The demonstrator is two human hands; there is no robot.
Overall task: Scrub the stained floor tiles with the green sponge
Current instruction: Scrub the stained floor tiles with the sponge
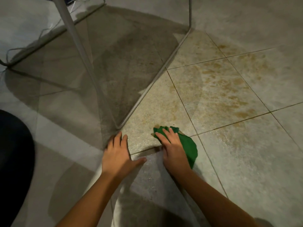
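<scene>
A: Where is the green sponge (188, 146) right now?

B: On the floor at a grout crossing, under the right hand (172, 149). That hand lies flat on it and presses down, with the fingers laid over it, not curled round it. The left hand (117, 152) is released and spread flat on the tile just beside it, bracing.

A: What could go wrong from here?

B: The tiles look wet and glossy, so I'd guess the bracing palm could slide if weight shifts onto it. The sponge is crumpled instead of flat, so a hard stroke might make it fold or slip out from under the fingers. The metal frame (145, 89) of some furniture runs just beside both hands, and a wide sweep could knock knuckles against it.

A: And the stains?

B: The brownish blotches on the stained floor tiles (218, 79) sit well apart from the sponge, further ahead and to the right. Most of the scrubbing seems to be ahead of them.

A: What about the room?

B: It is dim, with pale speckled tiles and dark grout lines. The frame throws a broad shadow, and there is a dark shape (14, 161) at the left edge that I cannot identify
</scene>
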